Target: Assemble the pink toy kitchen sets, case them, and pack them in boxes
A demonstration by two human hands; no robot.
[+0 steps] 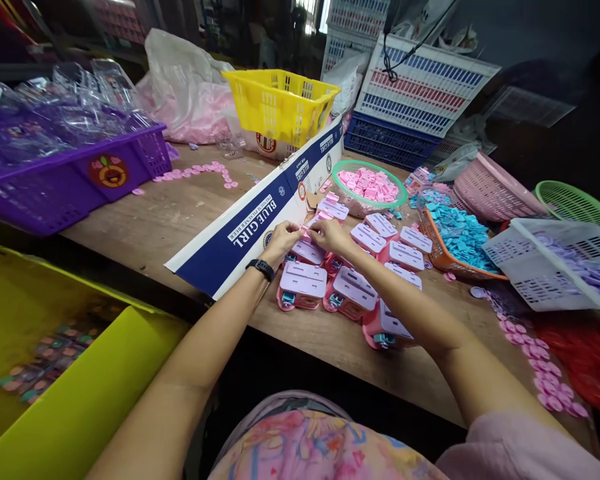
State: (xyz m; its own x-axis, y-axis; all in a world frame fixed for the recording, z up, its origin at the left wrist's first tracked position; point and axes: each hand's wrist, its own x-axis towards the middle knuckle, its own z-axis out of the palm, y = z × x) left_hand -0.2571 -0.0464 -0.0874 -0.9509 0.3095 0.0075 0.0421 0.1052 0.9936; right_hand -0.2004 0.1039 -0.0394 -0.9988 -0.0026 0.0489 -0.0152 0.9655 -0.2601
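Note:
Several pink toy units with lilac slotted tops [303,278] stand in rows on the wooden table. Over the units at the back left, my left hand [283,240] and my right hand [329,236] meet, fingertips pinched. Between them shows a small pink plastic piece [306,231], just above a lilac top [308,252]. Both hands seem to grip this piece, though the fingers partly cover it. A black band is on my left wrist. My right forearm hides some of the units.
A blue and white cardboard strip [253,223] stands left of the units. Behind them is a green-rimmed basket [404,193] of pink pieces. An orange basket [437,247] of blue pieces and a white basket [517,267] stand right. Purple [75,180] and yellow [280,117] crates lie beyond the strip.

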